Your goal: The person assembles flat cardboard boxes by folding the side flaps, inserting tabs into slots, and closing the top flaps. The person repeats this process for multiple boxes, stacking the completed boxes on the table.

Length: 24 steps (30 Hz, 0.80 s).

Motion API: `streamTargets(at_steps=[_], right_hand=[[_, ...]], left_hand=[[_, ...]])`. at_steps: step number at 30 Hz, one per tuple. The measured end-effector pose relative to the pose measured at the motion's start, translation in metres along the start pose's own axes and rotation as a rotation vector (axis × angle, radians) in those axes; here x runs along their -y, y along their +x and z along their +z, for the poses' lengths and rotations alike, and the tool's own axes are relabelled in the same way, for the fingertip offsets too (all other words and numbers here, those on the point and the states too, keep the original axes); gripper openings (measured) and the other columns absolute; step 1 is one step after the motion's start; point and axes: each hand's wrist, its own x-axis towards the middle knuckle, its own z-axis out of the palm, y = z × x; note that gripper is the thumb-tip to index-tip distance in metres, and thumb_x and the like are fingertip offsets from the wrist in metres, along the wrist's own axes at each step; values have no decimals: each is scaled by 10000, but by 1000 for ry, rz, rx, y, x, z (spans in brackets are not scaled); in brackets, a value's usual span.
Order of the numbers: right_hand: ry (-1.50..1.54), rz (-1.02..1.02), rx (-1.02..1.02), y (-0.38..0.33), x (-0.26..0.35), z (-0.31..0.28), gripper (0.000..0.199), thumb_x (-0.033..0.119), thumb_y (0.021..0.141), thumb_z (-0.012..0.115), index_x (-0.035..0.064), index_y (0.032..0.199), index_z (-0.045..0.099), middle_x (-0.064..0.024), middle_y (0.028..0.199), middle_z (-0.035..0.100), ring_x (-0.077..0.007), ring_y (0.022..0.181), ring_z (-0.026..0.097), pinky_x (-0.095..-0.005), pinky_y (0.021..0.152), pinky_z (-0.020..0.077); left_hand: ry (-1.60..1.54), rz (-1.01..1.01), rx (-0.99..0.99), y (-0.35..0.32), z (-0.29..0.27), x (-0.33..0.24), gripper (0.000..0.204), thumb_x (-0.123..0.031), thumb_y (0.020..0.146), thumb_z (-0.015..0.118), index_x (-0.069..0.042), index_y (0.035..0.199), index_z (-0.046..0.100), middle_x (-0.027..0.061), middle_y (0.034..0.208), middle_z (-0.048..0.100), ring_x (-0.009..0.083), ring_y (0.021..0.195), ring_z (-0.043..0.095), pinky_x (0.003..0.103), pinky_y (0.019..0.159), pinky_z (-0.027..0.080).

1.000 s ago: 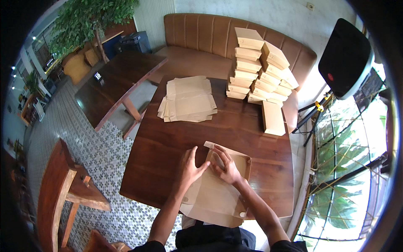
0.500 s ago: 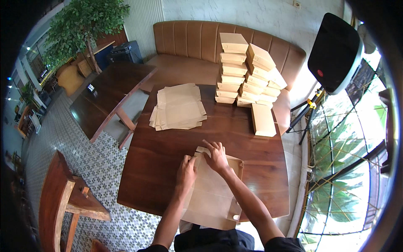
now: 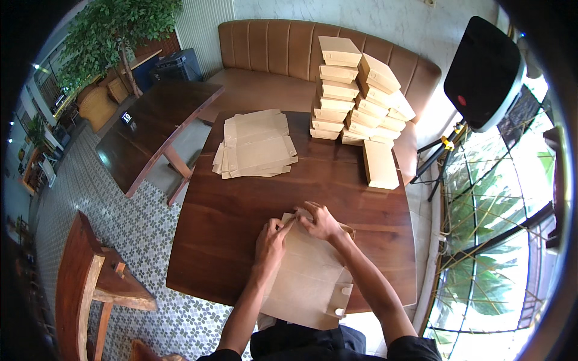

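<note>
A partly folded brown cardboard box blank lies at the near edge of the dark wooden table, its near end reaching over the edge. My left hand grips its far left corner, fingers closed on the flap there. My right hand meets it at the same corner, with fingers bent and pinching the cardboard edge. The right side wall of the blank stands partly raised behind my right wrist. Near the lower right, a side flap with pale cutouts sticks out. My fingers hide the corner's details.
Flat cardboard blanks lie piled at the far left of the table. Folded boxes stand in tall stacks at the far right, with a single box in front. A brown bench curves behind; a black speaker stands right.
My right hand has shifted slightly right and its fingers have curled down onto the far corner. My left fingers have moved closer to the right ones. The view has tilted slightly.
</note>
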Motion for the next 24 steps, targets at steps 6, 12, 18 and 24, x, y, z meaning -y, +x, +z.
streamTargets(at_steps=[6, 12, 18, 24], right_hand=[[-295, 76, -174, 8, -4, 16, 303, 198, 893, 825, -22, 1087, 750, -220, 1046, 758, -422, 1001, 719, -485, 897, 583], [-121, 199, -109, 17, -18, 2, 188, 219, 893, 822, 63, 996, 833, -202, 1018, 777, -404, 932, 750, -462, 841, 603], [-76, 330, -76, 22, -20, 4, 135, 210, 910, 787, 104, 966, 847, -181, 932, 792, -423, 888, 752, -488, 817, 601], [-200, 255, -65, 24, -25, 11, 108, 195, 896, 776, 132, 943, 850, -161, 949, 803, -378, 881, 773, -471, 807, 611]], left_hand=[[20, -9, 24, 2, -1, 1, 534, 10, 910, 701, -172, 1412, 692, 113, 1171, 599, 335, 1067, 644, 477, 911, 575], [26, -19, 48, 4, 4, 3, 470, -59, 907, 711, -111, 1373, 673, 124, 1186, 601, 346, 1052, 660, 493, 892, 582], [60, -60, 127, 9, 4, 0, 457, -98, 947, 710, -80, 1401, 658, 148, 1222, 601, 343, 1084, 674, 475, 909, 594], [84, -76, 149, 9, 1, -5, 435, -121, 979, 705, -54, 1406, 653, 162, 1260, 601, 336, 1123, 673, 468, 944, 594]])
